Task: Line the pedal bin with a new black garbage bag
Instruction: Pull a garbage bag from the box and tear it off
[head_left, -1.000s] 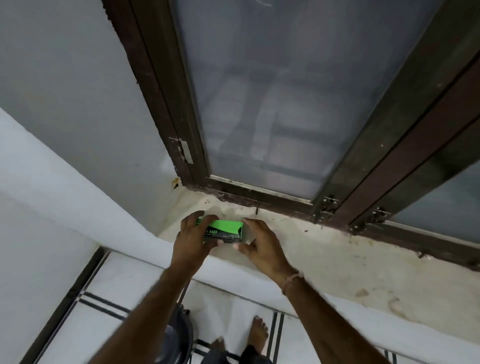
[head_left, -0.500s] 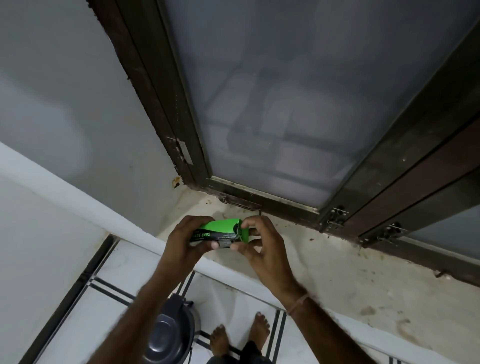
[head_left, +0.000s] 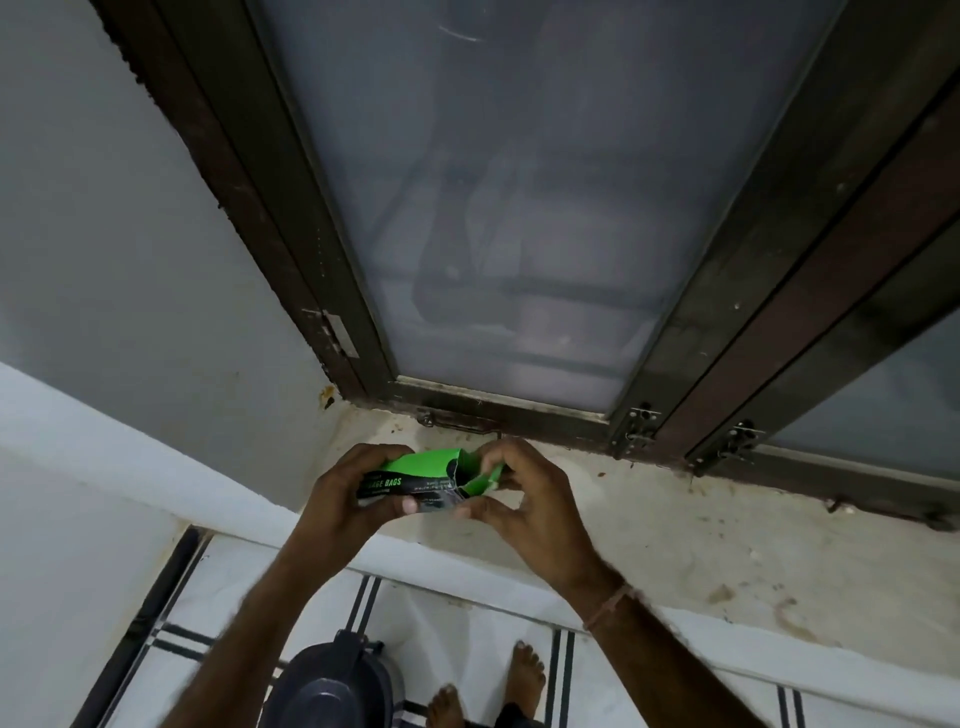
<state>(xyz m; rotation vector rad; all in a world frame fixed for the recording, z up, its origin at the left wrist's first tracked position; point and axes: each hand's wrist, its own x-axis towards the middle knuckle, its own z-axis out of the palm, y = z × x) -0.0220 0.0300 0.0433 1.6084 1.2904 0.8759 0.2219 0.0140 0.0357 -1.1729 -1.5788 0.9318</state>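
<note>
1. We see the left hand (head_left: 347, 498) wrapped around the green-and-black garbage bag box (head_left: 415, 475), fingers curled over its top and far side, thumb pressed along the black lower face beneath the lettering "BAGS".
2. The right hand (head_left: 524, 499) meets the box at its right end, which stands open; its forefinger and thumb pinch the green end flap (head_left: 480, 482), folded outward, while the remaining fingers are loosely bent beside it.
3. We note that the box is held in the air above the stained windowsill (head_left: 675, 535), just in front of the dark window frame (head_left: 519, 415) and its frosted pane (head_left: 519, 208).
4. The pedal bin (head_left: 332, 686) stands on the tiled floor (head_left: 467, 623) below the left forearm, its dark lid closed, beside the person's bare feet (head_left: 524, 675).
5. A thread band (head_left: 610, 605) circles the right wrist.
6. We cannot tell what the box holds inside.
</note>
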